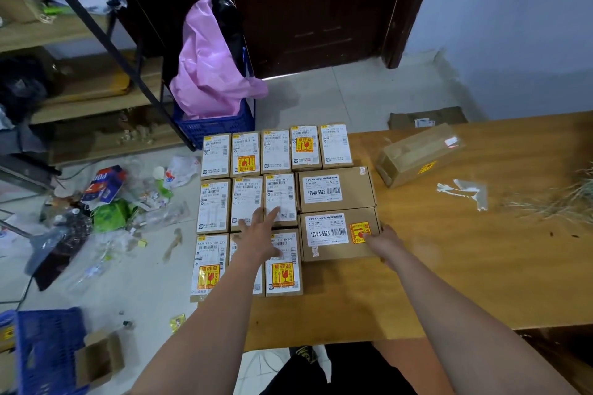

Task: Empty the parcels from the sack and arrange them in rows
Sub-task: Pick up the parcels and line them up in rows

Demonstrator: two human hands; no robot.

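At the centre of the frame our left hand (261, 234) lies flat with fingers spread, pressing down on the small parcels (247, 202) where the middle and near rows meet, holding nothing. Just to its right, our right hand (383, 242) rests against the near right corner of the nearer large box (338, 236), fingers on its top by the yellow sticker; whether they curl over the edge we cannot tell. We judge that we are in the arranging step, snugging this box into line beside the far large box (335, 189) and against the small parcels. Outward from the hands, the block of parcels fills the left end of the wooden table (449, 282): five small ones in the far row, three in each of the two nearer rows, the two large boxes to their right. One loose taped box (417, 154) lies askew, well apart at the upper right. The next move, we think, calls for fetching it and squaring it to the rows. Trash (106, 202) litters the floor at left; the sack we cannot identify with certainty.
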